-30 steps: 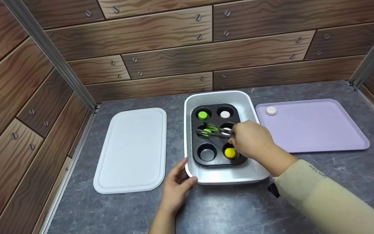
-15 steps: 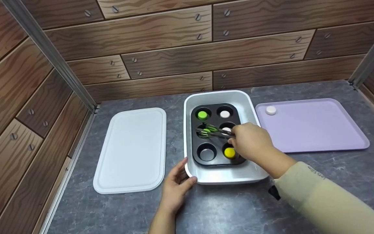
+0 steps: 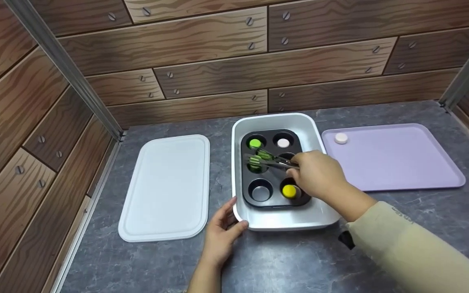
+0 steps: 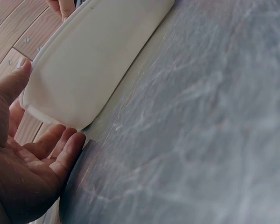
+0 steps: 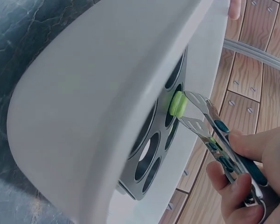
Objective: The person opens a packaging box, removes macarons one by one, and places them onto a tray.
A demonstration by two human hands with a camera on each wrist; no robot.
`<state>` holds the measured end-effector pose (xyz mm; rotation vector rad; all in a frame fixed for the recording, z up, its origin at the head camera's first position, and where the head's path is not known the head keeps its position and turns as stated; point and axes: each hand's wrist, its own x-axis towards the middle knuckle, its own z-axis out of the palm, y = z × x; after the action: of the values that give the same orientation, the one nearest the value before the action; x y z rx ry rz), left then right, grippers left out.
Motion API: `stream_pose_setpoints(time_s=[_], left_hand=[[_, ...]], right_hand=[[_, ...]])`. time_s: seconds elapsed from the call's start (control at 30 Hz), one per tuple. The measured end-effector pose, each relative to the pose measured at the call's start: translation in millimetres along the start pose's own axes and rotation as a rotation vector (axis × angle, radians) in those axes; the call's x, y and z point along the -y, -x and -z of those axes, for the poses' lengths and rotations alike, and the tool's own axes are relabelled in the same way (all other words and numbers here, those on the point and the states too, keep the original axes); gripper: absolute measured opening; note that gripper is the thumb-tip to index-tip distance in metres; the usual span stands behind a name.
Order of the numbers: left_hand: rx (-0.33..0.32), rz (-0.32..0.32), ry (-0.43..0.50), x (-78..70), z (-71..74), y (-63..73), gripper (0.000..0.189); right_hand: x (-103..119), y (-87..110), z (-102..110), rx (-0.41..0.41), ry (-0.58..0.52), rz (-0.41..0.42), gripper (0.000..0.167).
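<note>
My right hand (image 3: 316,173) grips metal tongs (image 5: 219,144) over the black muffin pan (image 3: 270,199). A green macaron (image 5: 178,104) sits between the tong tips, at the mouth of the middle-left cup. Another green macaron (image 3: 255,143) lies in the back-left cup, a pale pink one (image 3: 283,143) in the back-right cup and a yellow one (image 3: 289,191) in the front-right cup. The tongs and right hand largely hide the middle-right cup. My left hand (image 3: 221,236) holds the front-left corner of the white basin (image 3: 287,224) around the pan, thumb at the rim (image 4: 25,70), fingers by the outer wall.
To the right lies a purple tray (image 3: 397,158) with a white macaron (image 3: 341,138) near its back-left corner. A white lid-like board (image 3: 167,189) lies left of the basin. Wood-patterned walls (image 3: 218,77) close off the grey table (image 3: 291,264) behind and at the sides.
The tong tips have shifted slightly toward the back of the pan, and the green macaron between them shows a little further left. My left hand keeps its place at the basin corner.
</note>
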<state>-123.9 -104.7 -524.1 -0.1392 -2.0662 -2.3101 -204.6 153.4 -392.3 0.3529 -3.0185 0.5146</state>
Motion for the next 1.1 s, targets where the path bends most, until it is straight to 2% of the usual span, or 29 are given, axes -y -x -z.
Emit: stream_pose_setpoints(time_s=[0.4,0.77,0.93,1.1], left_hand=[[-0.001,-0.003,0.007,1.0,0.9,0.6,0.066],[-0.007,0.016,-0.006,-1.8,-1.0,1.0,0.066],[-0.008,0.033,-0.014,-2.8,-0.8,1.8,0.067],[-0.001,0.023,0.002,-2.1,-0.1,1.2,0.066]], right_hand=[[-20.2,3.4,16.6,-0.101,-0.031,0.001,0.019],[-67.0,8.4,54.4,-0.222,-0.094,-0.087,0.031],[-87.8,12.1,66.8,-0.245,-0.095,-0.139,0.039],[-105.0,14.8,71.7,-0.220,-0.068,-0.173,0.041]])
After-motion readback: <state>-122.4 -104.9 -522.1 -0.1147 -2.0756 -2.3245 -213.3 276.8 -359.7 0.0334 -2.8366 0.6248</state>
